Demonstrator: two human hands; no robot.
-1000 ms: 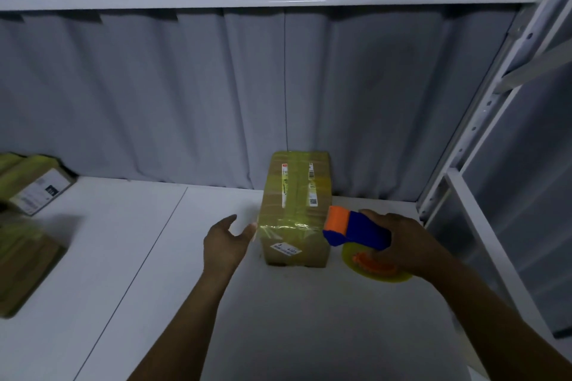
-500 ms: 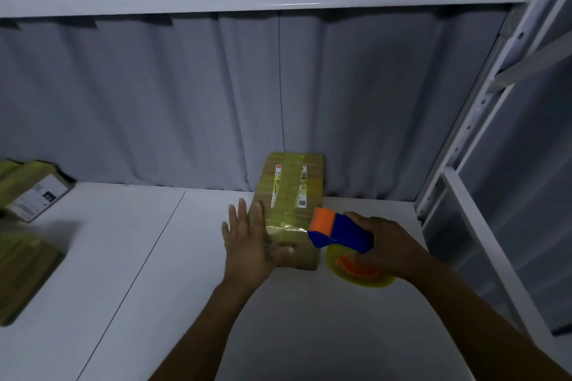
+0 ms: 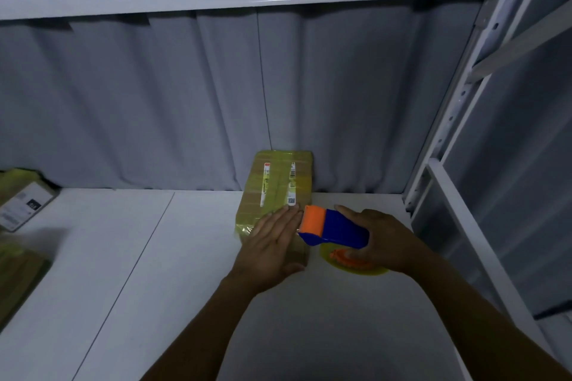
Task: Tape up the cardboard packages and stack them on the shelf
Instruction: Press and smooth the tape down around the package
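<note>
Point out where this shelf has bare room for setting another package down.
Bare shelf lies between the left-edge packages and the taped package. Crowded: around that package, where the left hand, tape dispenser and right hand bunch.

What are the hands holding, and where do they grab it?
The right hand grips the tape dispenser by its blue handle. The left hand holds nothing; it rests flat on the taped package.

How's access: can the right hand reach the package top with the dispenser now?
Probably yes. The right hand holds the tape dispenser beside the package, orange end at its edge. The left hand lies flat on the near end, so only the far top is free.
</note>
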